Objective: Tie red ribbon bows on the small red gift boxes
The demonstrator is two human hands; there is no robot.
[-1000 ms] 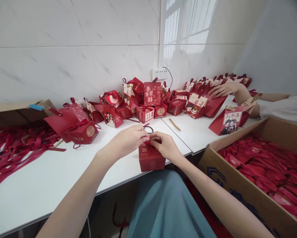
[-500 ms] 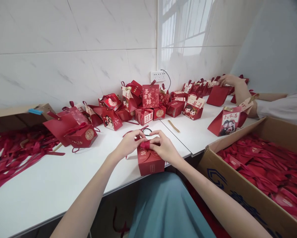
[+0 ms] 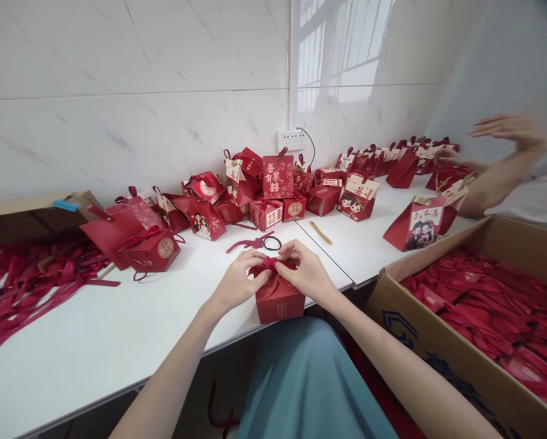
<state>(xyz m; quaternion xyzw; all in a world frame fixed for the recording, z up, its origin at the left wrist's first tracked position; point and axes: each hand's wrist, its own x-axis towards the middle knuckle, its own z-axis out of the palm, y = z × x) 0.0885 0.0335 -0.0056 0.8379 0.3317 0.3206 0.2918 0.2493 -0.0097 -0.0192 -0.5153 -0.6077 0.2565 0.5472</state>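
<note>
A red gift box (image 3: 280, 302) sits upright at the table's front edge, right before me. On its top is a red ribbon (image 3: 269, 263) bunched into a bow. My left hand (image 3: 243, 277) pinches the ribbon's left side between thumb and fingers. From the right, my right hand (image 3: 303, 268) pinches the other side of the bow. Just behind the box lie a black hair tie (image 3: 272, 244) and a loose dark-red ribbon piece (image 3: 246, 244).
Many finished-looking red boxes (image 3: 277, 177) line the wall. A carton (image 3: 414, 341) of red pieces stands at right; a carton of ribbons (image 3: 39, 274) is at left. A gold strip (image 3: 320, 233) lies on the white table (image 3: 163, 317). A co-worker's raised hand (image 3: 511, 131) is blurred.
My left hand has shifted down and slightly left, and the ribbon bow is spread wider. The co-worker has let go of a red box and lifted a hand.
</note>
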